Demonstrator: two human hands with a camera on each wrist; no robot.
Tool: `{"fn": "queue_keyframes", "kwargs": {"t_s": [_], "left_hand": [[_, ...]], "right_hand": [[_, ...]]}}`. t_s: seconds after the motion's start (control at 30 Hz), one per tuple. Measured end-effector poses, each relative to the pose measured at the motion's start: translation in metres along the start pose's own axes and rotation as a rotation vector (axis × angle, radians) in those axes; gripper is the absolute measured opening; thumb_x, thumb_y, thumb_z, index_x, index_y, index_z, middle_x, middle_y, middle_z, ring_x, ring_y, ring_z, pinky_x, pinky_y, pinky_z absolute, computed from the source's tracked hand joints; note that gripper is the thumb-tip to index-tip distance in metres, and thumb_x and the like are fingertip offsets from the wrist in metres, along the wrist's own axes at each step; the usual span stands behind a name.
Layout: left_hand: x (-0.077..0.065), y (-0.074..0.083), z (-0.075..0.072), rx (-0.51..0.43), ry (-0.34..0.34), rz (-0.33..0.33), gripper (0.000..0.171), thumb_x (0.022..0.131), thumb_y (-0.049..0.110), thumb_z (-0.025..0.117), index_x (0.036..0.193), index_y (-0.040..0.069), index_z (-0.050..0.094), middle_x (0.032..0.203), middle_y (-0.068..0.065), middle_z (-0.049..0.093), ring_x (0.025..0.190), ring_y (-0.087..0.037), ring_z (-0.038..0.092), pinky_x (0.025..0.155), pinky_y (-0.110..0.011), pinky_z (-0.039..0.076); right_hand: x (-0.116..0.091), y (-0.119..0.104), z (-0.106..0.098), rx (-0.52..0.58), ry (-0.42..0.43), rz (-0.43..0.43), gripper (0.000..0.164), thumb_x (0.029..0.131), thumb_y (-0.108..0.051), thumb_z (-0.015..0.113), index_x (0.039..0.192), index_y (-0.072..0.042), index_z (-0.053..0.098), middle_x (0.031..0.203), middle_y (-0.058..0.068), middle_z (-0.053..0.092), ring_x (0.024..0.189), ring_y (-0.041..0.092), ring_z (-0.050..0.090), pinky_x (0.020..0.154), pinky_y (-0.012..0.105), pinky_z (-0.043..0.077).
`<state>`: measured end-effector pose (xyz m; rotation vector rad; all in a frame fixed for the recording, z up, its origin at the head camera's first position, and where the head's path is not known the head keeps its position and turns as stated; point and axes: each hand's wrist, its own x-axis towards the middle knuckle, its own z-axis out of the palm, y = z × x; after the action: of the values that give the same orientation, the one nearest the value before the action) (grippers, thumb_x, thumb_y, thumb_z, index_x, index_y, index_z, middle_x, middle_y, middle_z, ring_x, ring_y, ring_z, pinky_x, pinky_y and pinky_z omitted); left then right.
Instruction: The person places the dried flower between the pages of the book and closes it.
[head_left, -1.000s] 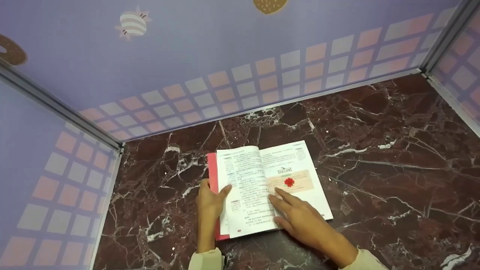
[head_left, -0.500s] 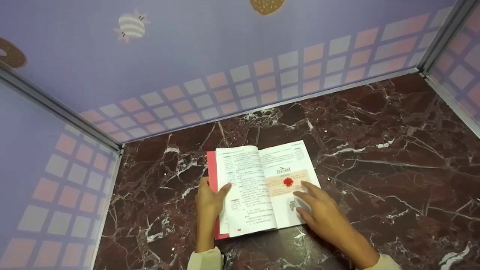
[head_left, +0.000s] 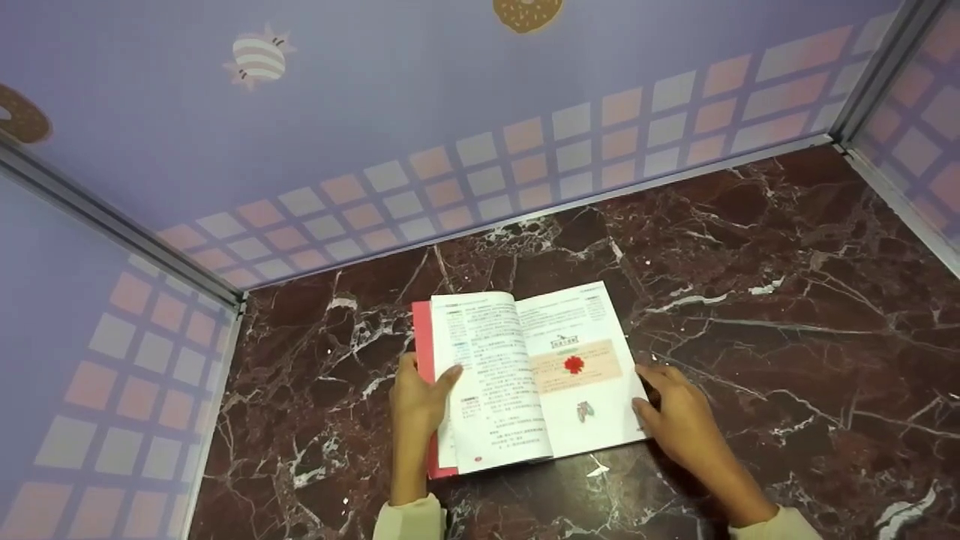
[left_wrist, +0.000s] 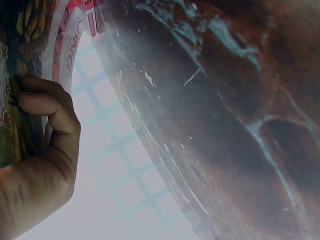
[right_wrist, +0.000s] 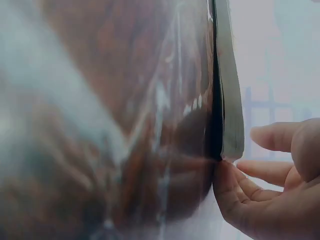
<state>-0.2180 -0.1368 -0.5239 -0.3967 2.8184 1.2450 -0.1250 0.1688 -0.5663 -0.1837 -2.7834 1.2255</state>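
Note:
An open book (head_left: pixel 495 375) with printed pages and a strip of red cover at its left lies on the dark marble-patterned table. My left hand (head_left: pixel 418 405) grips its left side, thumb on the page; in the left wrist view its bent fingers (left_wrist: pixel 42 102) lie against the printed cover (left_wrist: pixel 35 25). On the right page shows a small red flower shape (head_left: pixel 574 364); whether it is loose or printed I cannot tell. At the book's right edge is my right hand (head_left: pixel 682 416). In the right wrist view its fingers touch the page block (right_wrist: pixel 231 100) from below, the thumb (right_wrist: pixel 275 136) apart.
Behind the table (head_left: pixel 750 315) stands a purple wall panel (head_left: pixel 390 90) with pink and white squares and doughnut pictures. Further panels flank it at left (head_left: pixel 67 300) and right (head_left: pixel 922 127), joined by grey corner strips.
My right hand has slid rightward from the book's middle across the right page to its outer edge, uncovering a small insect-like picture. The left hand keeps its grip in place.

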Motion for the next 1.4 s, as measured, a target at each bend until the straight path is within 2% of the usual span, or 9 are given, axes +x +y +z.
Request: {"fn": "queue_keyframes", "kwargs": {"t_s": [0.07,0.17,0.33,0.6,0.83,1.07,1.3,1.4], "left_hand": [[0.000,0.001,0.000,0.007,-0.001,0.002,0.050,0.087,0.025,0.078,0.124,0.002,0.053,0.101,-0.020,0.069,0.096,-0.038,0.066,0.085,-0.051,0.053],[-0.001,0.004,-0.001,0.004,-0.006,0.001,0.050,0.088,0.025,0.078,0.124,0.002,0.052,0.103,-0.020,0.069,0.097,-0.038,0.066,0.086,-0.052,0.053],[-0.002,0.008,-0.001,-0.018,-0.016,0.011,0.050,0.088,0.022,0.077,0.125,0.000,0.052,0.106,-0.022,0.068,0.100,-0.039,0.065,0.090,-0.053,0.052],[-0.005,0.013,-0.001,-0.044,0.008,0.093,0.048,0.088,0.019,0.076,0.125,-0.001,0.055,0.109,-0.024,0.069,0.100,-0.040,0.066,0.092,-0.054,0.052],[-0.005,0.018,-0.002,-0.041,-0.019,0.075,0.045,0.089,0.020,0.075,0.124,-0.001,0.054,0.105,-0.021,0.068,0.101,-0.038,0.065,0.093,-0.053,0.051],[-0.005,0.024,-0.001,-0.044,-0.029,0.118,0.048,0.089,0.017,0.075,0.127,-0.003,0.054,0.114,-0.024,0.066,0.110,-0.041,0.063,0.102,-0.053,0.047],[-0.006,0.032,0.001,-0.029,-0.053,0.118,0.047,0.091,0.018,0.073,0.128,-0.003,0.053,0.111,-0.024,0.067,0.103,-0.039,0.065,0.097,-0.052,0.051],[-0.007,0.035,0.001,-0.026,-0.056,0.130,0.047,0.091,0.019,0.073,0.127,-0.003,0.053,0.110,-0.023,0.067,0.103,-0.038,0.065,0.097,-0.051,0.051]], "right_hand": [[0.001,0.003,-0.003,0.008,-0.031,0.042,0.048,0.085,-0.001,0.071,0.130,0.011,0.060,0.118,0.023,0.063,0.087,0.028,0.064,0.082,0.048,0.052],[0.004,0.007,-0.005,0.026,-0.059,0.083,0.046,0.086,-0.004,0.070,0.129,0.010,0.061,0.113,0.019,0.064,0.083,0.023,0.062,0.077,0.041,0.051],[0.007,0.012,-0.006,0.059,-0.069,0.086,0.044,0.085,-0.006,0.071,0.126,0.009,0.064,0.103,0.014,0.064,0.080,0.019,0.059,0.074,0.036,0.049],[0.010,0.017,-0.006,0.107,-0.073,0.075,0.040,0.086,-0.002,0.070,0.124,0.009,0.065,0.097,0.012,0.063,0.078,0.017,0.057,0.068,0.027,0.047],[0.010,0.018,-0.006,0.109,-0.096,0.083,0.039,0.088,0.001,0.068,0.127,0.006,0.065,0.101,0.012,0.064,0.081,0.018,0.057,0.071,0.030,0.048],[0.010,0.019,-0.007,0.113,-0.099,0.088,0.038,0.090,-0.001,0.067,0.127,0.006,0.065,0.103,0.013,0.064,0.082,0.019,0.056,0.074,0.034,0.048],[0.010,0.020,-0.007,0.117,-0.093,0.094,0.035,0.093,-0.003,0.063,0.127,0.005,0.065,0.107,0.016,0.065,0.088,0.024,0.057,0.083,0.042,0.049],[0.010,0.020,-0.007,0.124,-0.085,0.094,0.035,0.093,-0.003,0.063,0.127,0.005,0.065,0.107,0.016,0.065,0.087,0.024,0.056,0.082,0.041,0.048]]}}
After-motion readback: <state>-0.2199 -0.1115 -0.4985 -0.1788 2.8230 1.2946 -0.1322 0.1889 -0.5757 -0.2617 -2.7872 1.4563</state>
